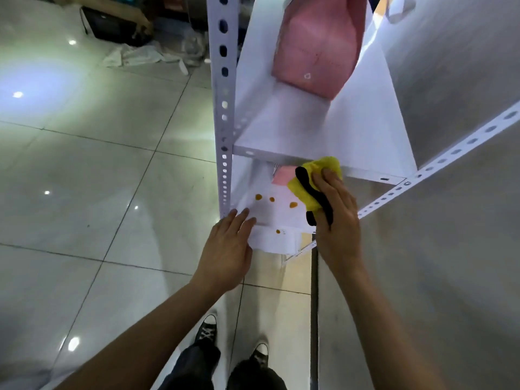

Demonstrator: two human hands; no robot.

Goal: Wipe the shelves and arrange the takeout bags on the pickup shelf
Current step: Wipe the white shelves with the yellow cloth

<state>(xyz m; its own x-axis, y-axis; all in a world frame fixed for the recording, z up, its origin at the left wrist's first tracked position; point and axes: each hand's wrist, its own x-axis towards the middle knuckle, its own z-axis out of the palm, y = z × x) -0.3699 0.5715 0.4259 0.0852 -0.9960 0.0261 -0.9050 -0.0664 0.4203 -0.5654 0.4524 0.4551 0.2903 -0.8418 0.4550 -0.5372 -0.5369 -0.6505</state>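
Shelves: wiping step in hand. Right hand (336, 209) grips yellow-and-black cloth (315, 187) over lower white shelf (270, 212); left hand (229, 243), fingers straight, rests at its front-left corner. Orange spots (271, 199) need wiping next.

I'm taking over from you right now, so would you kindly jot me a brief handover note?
Left hand: flat, fingers straight, resting on the lower shelf front corner.
Right hand: grips the yellow cloth on that shelf.
One pink bag stands on the upper shelf; another pink bag sits at the lower shelf's back.
Done: nothing clearly wiped.
Left: orange spots remain; wipe them, then arrange the bags.
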